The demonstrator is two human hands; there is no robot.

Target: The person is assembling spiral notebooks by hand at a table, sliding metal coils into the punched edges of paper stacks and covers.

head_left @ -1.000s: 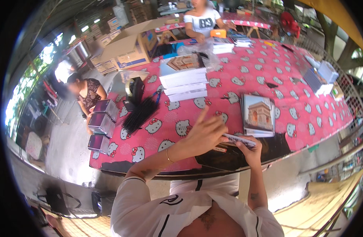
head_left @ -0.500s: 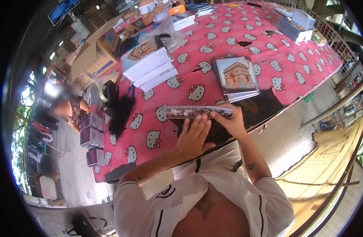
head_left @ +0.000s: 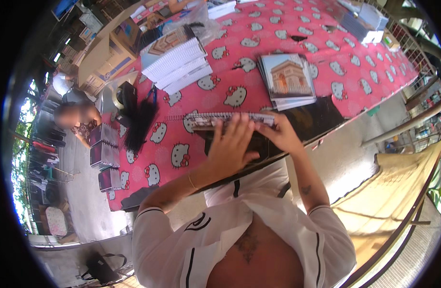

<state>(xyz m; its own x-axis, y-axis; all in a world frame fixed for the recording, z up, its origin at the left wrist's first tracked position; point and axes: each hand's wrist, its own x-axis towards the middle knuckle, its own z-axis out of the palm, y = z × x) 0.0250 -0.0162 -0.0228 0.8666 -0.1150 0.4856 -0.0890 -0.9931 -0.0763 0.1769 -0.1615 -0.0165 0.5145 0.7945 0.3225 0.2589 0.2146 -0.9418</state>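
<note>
A spiral notebook (head_left: 201, 122) stands tilted on its edge near the table's front side, its wire binding along the top. My right hand (head_left: 282, 136) grips its right end, thumb on the near face and fingers behind. Against the near face lies my left hand (head_left: 230, 146), its fingers stretched out toward the binding and its thumb apart. Beneath the hands is a black mat (head_left: 321, 117). Just beyond them sits a small stack of notebooks (head_left: 290, 79) with a stone arch on the cover.
A tall stack of spiral notebooks (head_left: 177, 65) stands at the far left, by a cardboard box (head_left: 105, 60). Nearer are a black wiry bundle (head_left: 142, 127), a tape roll (head_left: 118, 98) and small dark notebooks (head_left: 104, 146). More books (head_left: 362, 24) lie far right. Another person (head_left: 81, 117) is at the left.
My left hand has slid farther up the notebook's face, its fingertips now near the binding. The right hand keeps its hold. The whole view has shifted slightly.
</note>
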